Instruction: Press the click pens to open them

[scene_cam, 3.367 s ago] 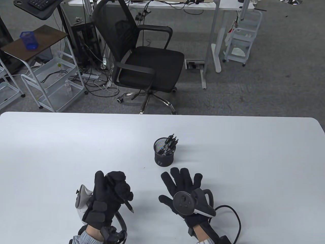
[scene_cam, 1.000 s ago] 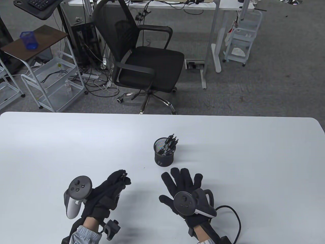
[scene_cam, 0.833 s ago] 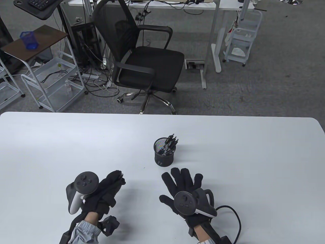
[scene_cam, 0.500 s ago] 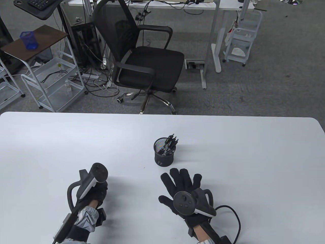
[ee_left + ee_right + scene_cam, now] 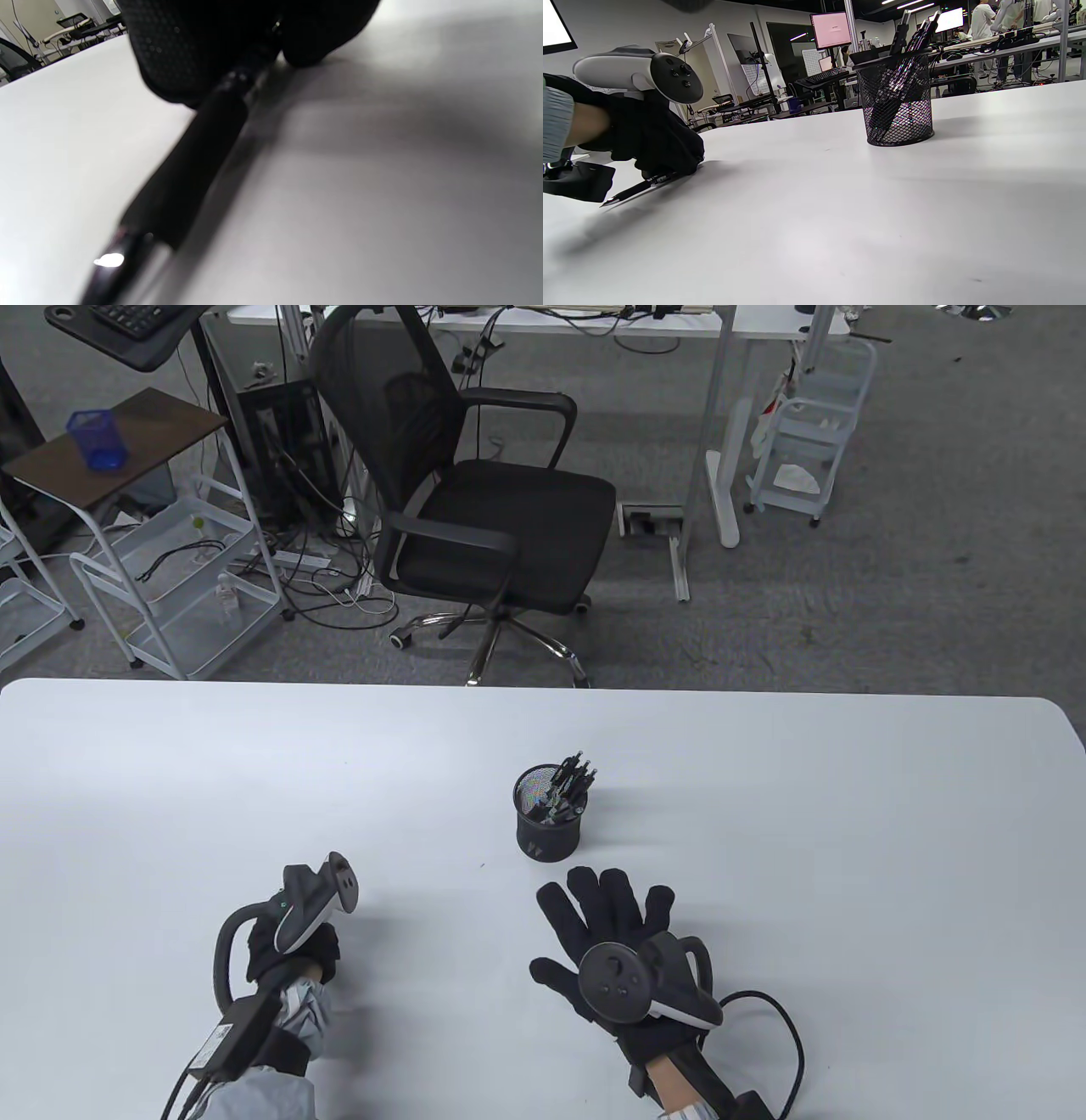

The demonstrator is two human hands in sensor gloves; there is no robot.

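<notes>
My left hand (image 5: 293, 954) is turned palm down low over the white table (image 5: 764, 814), its fingers hidden under the tracker in the table view. It grips a black click pen (image 5: 634, 190), which lies almost flat on the table with its metal tip pointing away from the hand. The pen also shows in the left wrist view (image 5: 199, 152), running out from under the gloved fingers (image 5: 169, 51). My right hand (image 5: 611, 912) lies flat and open on the table, holding nothing. A black mesh pen cup (image 5: 547, 823) with several black click pens (image 5: 570, 785) stands just beyond the right hand.
The cup also shows in the right wrist view (image 5: 897, 106). A cable (image 5: 776, 1018) loops on the table from my right wrist. A black office chair (image 5: 475, 500) stands beyond the table's far edge.
My left hand has rolled over from holding the pen upright to palm down. It has drawn back left and lowered the pen to the table. The right hand has not moved.
</notes>
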